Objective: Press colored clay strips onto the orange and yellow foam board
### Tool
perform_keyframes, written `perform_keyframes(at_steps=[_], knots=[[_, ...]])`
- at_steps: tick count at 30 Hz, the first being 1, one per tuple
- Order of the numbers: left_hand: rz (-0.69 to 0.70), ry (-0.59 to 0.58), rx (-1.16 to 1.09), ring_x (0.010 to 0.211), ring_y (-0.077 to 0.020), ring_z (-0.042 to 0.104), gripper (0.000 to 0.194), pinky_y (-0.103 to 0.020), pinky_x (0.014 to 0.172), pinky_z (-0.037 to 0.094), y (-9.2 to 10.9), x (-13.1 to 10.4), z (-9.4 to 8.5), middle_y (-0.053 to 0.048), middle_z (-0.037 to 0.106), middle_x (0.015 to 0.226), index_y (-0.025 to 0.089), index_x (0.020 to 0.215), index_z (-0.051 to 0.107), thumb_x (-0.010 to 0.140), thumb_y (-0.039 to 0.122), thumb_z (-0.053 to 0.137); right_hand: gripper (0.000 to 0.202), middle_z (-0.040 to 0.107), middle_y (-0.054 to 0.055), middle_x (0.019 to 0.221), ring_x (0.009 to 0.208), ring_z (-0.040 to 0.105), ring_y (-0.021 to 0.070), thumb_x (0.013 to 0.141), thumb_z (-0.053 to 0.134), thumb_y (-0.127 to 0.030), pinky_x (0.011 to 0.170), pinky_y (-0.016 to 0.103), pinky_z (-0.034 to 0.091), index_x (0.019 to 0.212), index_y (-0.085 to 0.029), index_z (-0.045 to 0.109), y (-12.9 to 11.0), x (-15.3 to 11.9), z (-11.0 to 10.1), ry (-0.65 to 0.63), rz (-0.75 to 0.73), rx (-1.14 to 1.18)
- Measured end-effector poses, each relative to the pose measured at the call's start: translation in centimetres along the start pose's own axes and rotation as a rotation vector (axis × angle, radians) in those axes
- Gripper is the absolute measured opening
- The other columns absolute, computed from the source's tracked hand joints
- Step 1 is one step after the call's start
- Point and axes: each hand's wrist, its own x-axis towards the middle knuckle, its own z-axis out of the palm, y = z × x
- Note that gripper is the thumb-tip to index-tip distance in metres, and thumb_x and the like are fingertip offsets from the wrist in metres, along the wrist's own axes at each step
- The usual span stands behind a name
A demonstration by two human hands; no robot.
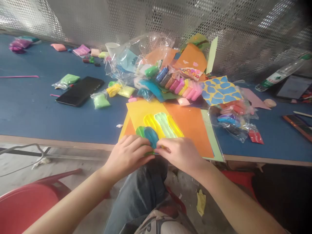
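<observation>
A yellow sheet [136,112] lies at the table's front edge, bearing flattened strips of yellow clay [149,122] and pale green clay [164,123]. At its lower part are a green clay patch [140,131] and a blue clay oval [151,135]. My left hand [130,149] rests over the sheet's lower left, fingers together beside the blue oval; whether anything is under them is hidden. My right hand [176,152] is closed in a pinch at the oval's lower right, and what lies between its fingertips is too small to name. The two hands' fingertips nearly meet.
Orange paper [195,130] lies under the yellow sheet. Bagged clay [180,86] and a patterned card [221,91] sit behind. A black phone [80,91] is at left, a plastic bottle [280,73] at right. Red chairs [29,208] stand below the blue table [97,126].
</observation>
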Motion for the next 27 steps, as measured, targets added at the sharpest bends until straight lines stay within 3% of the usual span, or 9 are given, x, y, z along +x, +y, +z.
perform_keyframes(at_steps=[3, 7, 11, 15, 20, 27], knots=[[-0.011, -0.003, -0.012, 0.082, -0.0159, 0.058, 0.016, -0.028, 0.073, 0.042, 0.0, -0.1, 0.0, 0.000, 0.069, 0.090, 0.021, 0.089, 0.062, 0.083, 0.035, 0.066, 0.015, 0.074, -0.005, 0.074, 0.062, 0.065, 0.0104, 0.088, 0.059, -0.036, 0.053, 0.023, 0.033, 0.086, -0.028, 0.072, 0.3, 0.0, -0.8, -0.028, 0.023, 0.118], [-0.012, 0.005, -0.025, 0.082, -0.0161, 0.059, 0.019, -0.029, 0.074, 0.043, 0.0, -0.1, 0.2, -0.001, 0.069, 0.091, 0.020, 0.094, 0.061, 0.083, 0.035, 0.067, 0.020, 0.074, -0.005, 0.073, 0.053, 0.061, 0.0072, 0.090, 0.055, -0.028, 0.052, 0.021, 0.037, 0.099, -0.025, 0.072, 1.0, -0.8, -1.8, 0.003, 0.071, 0.283], [0.021, 0.030, 0.000, 0.081, -0.0164, 0.059, 0.024, -0.029, 0.072, 0.043, 0.0, -0.1, 0.2, 0.000, 0.070, 0.092, 0.022, 0.101, 0.062, 0.081, 0.034, 0.068, 0.019, 0.076, -0.003, 0.078, 0.062, 0.066, 0.0100, 0.089, 0.055, -0.024, 0.059, 0.022, 0.042, 0.095, -0.023, 0.074, 1.5, -1.7, -1.1, 0.054, -0.110, 0.178], [0.027, 0.027, 0.013, 0.080, -0.0156, 0.058, 0.016, -0.029, 0.072, 0.042, 0.0, 0.0, 0.2, 0.002, 0.071, 0.091, 0.026, 0.096, 0.066, 0.082, 0.032, 0.068, 0.021, 0.076, -0.003, 0.076, 0.064, 0.068, 0.0118, 0.091, 0.053, -0.025, 0.061, 0.025, 0.042, 0.096, -0.025, 0.074, 1.4, -1.8, -0.2, 0.086, -0.211, -0.024], [0.025, 0.031, 0.045, 0.081, -0.0151, 0.059, 0.018, -0.029, 0.073, 0.043, 0.1, 0.0, 0.2, 0.000, 0.071, 0.091, 0.024, 0.098, 0.066, 0.082, 0.032, 0.068, 0.019, 0.075, -0.003, 0.071, 0.059, 0.066, 0.0113, 0.091, 0.054, -0.028, 0.056, 0.027, 0.039, 0.096, -0.025, 0.072, 1.1, -1.6, -0.1, 0.093, -0.222, -0.149], [-0.010, 0.057, -0.010, 0.080, -0.0152, 0.058, 0.014, -0.028, 0.072, 0.044, 0.7, 0.4, 0.0, 0.002, 0.071, 0.088, 0.025, 0.095, 0.067, 0.081, 0.026, 0.069, 0.018, 0.075, -0.003, 0.072, 0.059, 0.067, 0.0116, 0.090, 0.058, -0.033, 0.054, 0.028, 0.035, 0.099, -0.023, 0.070, 1.2, -1.6, 0.2, 0.151, -0.215, -0.115]])
